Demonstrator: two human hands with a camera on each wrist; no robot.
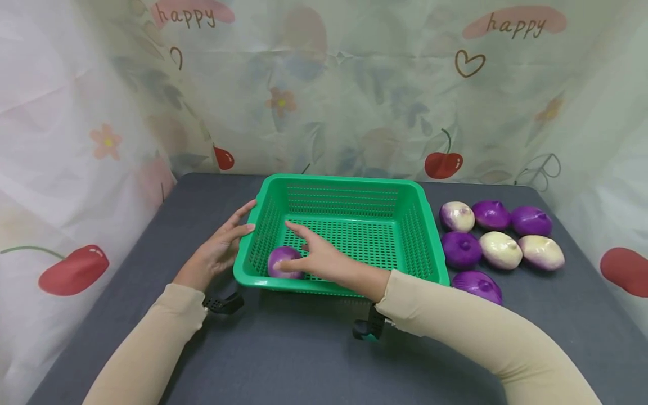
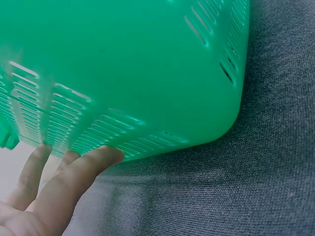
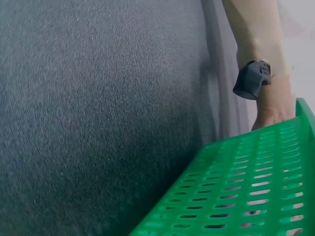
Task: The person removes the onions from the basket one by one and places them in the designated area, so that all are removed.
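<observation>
A green plastic basket [image 1: 344, 179] with slotted walls sits on the dark table. One purple onion [image 1: 281, 257] lies inside it, in the near left corner. Reaching over the near rim, my right hand [image 1: 316, 256] has its fingers extended to the left, and its thumb overlaps the onion in the head view. Against the outside of the basket's left wall rests my left hand [image 1: 223, 247], fingers fairly straight. The left wrist view shows those fingertips [image 2: 110, 154] at the slotted wall. In the right wrist view the basket wall hides the right hand.
Several onions stand grouped right of the basket, among them a dark purple onion [image 1: 461, 250] and a cream onion [image 1: 500, 250]. Another purple onion [image 1: 478, 285] is partly hidden by the right sleeve [image 1: 455, 315]. A printed curtain [image 1: 344, 112] hangs behind the table [image 1: 293, 349].
</observation>
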